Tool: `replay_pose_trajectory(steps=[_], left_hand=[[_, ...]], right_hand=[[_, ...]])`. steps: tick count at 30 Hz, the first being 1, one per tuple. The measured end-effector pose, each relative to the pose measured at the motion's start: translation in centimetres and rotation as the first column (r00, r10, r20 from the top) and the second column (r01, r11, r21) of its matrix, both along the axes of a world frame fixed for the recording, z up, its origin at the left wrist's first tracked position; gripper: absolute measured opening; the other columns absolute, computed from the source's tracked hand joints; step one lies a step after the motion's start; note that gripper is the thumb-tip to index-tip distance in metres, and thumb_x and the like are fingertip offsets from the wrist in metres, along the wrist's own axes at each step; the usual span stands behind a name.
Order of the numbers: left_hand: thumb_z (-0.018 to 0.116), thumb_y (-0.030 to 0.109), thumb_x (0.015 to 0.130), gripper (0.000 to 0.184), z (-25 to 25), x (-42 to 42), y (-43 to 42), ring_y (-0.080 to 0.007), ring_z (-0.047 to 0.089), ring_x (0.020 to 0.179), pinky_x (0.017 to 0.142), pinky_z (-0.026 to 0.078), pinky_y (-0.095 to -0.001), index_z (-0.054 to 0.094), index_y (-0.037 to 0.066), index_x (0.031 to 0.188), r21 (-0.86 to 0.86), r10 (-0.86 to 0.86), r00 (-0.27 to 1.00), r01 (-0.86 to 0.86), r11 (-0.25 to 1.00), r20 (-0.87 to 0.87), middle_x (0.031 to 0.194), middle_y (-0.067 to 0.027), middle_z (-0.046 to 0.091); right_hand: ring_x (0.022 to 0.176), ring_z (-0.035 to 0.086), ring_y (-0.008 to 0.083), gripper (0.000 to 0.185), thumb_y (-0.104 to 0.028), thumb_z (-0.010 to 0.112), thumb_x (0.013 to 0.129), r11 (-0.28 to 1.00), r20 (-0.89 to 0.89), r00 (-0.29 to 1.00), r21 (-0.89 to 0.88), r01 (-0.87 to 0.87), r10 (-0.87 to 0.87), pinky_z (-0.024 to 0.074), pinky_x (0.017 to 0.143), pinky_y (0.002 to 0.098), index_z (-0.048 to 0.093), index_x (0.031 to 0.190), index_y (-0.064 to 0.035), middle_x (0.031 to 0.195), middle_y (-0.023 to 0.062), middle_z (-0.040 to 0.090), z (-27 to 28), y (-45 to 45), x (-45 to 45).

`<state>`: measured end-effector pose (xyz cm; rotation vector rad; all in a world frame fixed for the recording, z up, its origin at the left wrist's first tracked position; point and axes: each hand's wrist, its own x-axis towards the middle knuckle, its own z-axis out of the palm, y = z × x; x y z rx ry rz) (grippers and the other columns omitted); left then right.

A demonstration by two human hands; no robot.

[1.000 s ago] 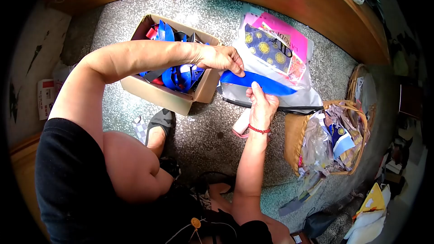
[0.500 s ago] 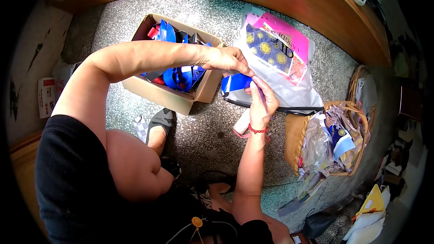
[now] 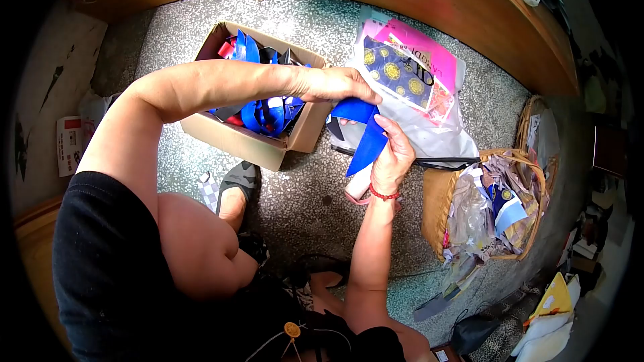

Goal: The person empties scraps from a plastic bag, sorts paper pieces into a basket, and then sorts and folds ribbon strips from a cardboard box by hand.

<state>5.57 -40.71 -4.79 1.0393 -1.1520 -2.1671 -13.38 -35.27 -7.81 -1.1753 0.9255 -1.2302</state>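
Between my hands is a glossy blue strip (image 3: 367,149) of thin material, bent at an angle, with one pointed end hanging down. My left hand (image 3: 339,86) pinches its upper part from above, fingers partly behind it. My right hand (image 3: 392,154), wearing a red bead bracelet at the wrist, grips it at the bend from the right. Under my left forearm stands an open cardboard box (image 3: 235,137) filled with blue, black and red scraps (image 3: 272,117). Just behind my hands lies a translucent plastic bag (image 3: 429,137) with a pink printed panel and patterned pieces.
A wicker basket (image 3: 434,228) at the right holds crumpled plastic and fabric scraps. A pink-and-white roll-like item (image 3: 359,184) lies below my right hand. My slippered foot (image 3: 240,188) rests on the speckled floor. A wooden furniture edge (image 3: 402,7) runs along the top.
The blue strip, bunched close to my fingers before, now hangs unfolded with a pointed end downward. My right hand has turned slightly and its fingers have spread a little from the left hand.
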Motion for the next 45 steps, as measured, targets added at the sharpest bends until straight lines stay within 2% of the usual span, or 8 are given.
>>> replay_pose_trajectory(steps=[7,9,13,26,29,32,36,45], left_hand=[[0.057,0.02,0.082,0.02,0.2,0.4,-0.2,-0.0035,0.048,0.056,0.051,0.039,-0.0206,0.062,0.001,0.078,-0.26,-0.117,0.975,0.165,0.951,0.19,0.063,0.0034,0.056],[0.058,0.02,0.083,0.02,0.1,0.3,0.0,-0.0038,0.048,0.056,0.052,0.039,-0.0205,0.062,0.001,0.078,-0.292,-0.122,0.968,0.185,0.938,0.221,0.063,0.0035,0.056],[0.057,0.022,0.084,0.022,0.2,0.1,0.1,-0.0049,0.05,0.058,0.053,0.041,-0.0209,0.062,0.001,0.079,-0.286,-0.2,0.936,0.284,0.915,0.29,0.064,0.0031,0.057],[0.049,0.02,0.087,0.025,0.0,0.7,-0.2,-0.0162,0.062,0.055,0.052,0.05,-0.0273,0.057,-0.004,0.089,-0.319,-0.201,0.656,0.583,0.747,0.728,0.071,-0.0076,0.062],[0.046,0.021,0.089,0.028,0.1,0.7,0.1,-0.0202,0.063,0.059,0.05,0.049,-0.0301,0.055,-0.005,0.095,-0.321,-0.136,0.749,0.431,0.843,0.649,0.07,-0.0108,0.06],[0.043,0.023,0.091,0.036,-0.2,0.8,0.2,-0.0283,0.063,0.062,0.057,0.054,-0.0337,0.051,-0.009,0.103,0.052,-0.018,0.911,-0.004,0.999,0.412,0.084,-0.018,0.06],[0.039,0.022,0.09,0.037,-1.2,1.5,-0.3,-0.0309,0.063,0.075,0.074,0.052,-0.0417,0.05,-0.01,0.104,0.428,-0.11,0.985,0.043,0.903,0.132,0.101,-0.0201,0.058],[0.045,0.015,0.088,0.026,-3.4,1.0,0.6,-0.0222,0.062,0.083,0.076,0.052,-0.0353,0.052,-0.005,0.101,0.551,0.073,0.995,-0.025,0.834,-0.067,0.098,-0.0153,0.06]], right_hand=[[0.08,0.055,0.0101,0.018,0.002,0.05,0.083,0.99,0.035,0.989,-0.002,-0.142,0.142,0.0433,0.072,0.0201,0.062,0.095,0.0033,0.095,0.0076,0.06,-0.3,-0.8,-1.1],[0.08,0.054,0.0097,0.018,-0.001,0.047,0.085,0.945,0.216,0.976,0.312,-0.098,0.029,0.0432,0.07,0.0205,0.062,0.094,0.0041,0.094,0.0085,0.059,1.4,-0.9,-0.7],[0.066,0.05,0.0034,0.013,-0.006,0.06,0.082,0.945,-0.095,0.982,0.301,-0.13,0.165,0.0398,0.059,0.0173,0.062,0.091,0.0039,0.077,-0.0003,0.059,0.8,-0.5,-0.2],[0.059,0.047,0.0029,0.009,-0.002,0.064,0.078,0.968,-0.157,0.982,0.21,0.136,-0.104,0.0375,0.054,0.0162,0.063,0.083,0.0046,0.07,-0.0005,0.059,-1.4,-1.1,-0.7],[0.059,0.047,0.0027,0.009,-0.002,0.064,0.078,0.966,-0.193,0.97,0.181,0.184,-0.149,0.0371,0.053,0.0161,0.063,0.083,0.0046,0.07,-0.0006,0.059,-1.8,-1.3,-1.0],[0.06,0.048,0.0033,0.009,-0.002,0.064,0.078,0.962,-0.225,0.961,0.182,0.204,-0.161,0.0384,0.055,0.0163,0.063,0.084,0.0047,0.071,-0.0003,0.059,-2.2,-1.5,-1.5],[0.063,0.051,0.0047,0.009,-0.002,0.064,0.078,0.963,-0.197,0.962,0.159,0.22,-0.187,0.0412,0.059,0.0169,0.063,0.084,0.005,0.072,0.0009,0.06,-2.4,-1.7,-1.8],[0.064,0.052,0.0051,0.01,-0.001,0.064,0.077,0.956,-0.179,0.965,0.188,0.225,-0.191,0.0416,0.059,0.0172,0.063,0.084,0.0055,0.073,0.0015,0.06,-2.2,-1.7,-1.8]])
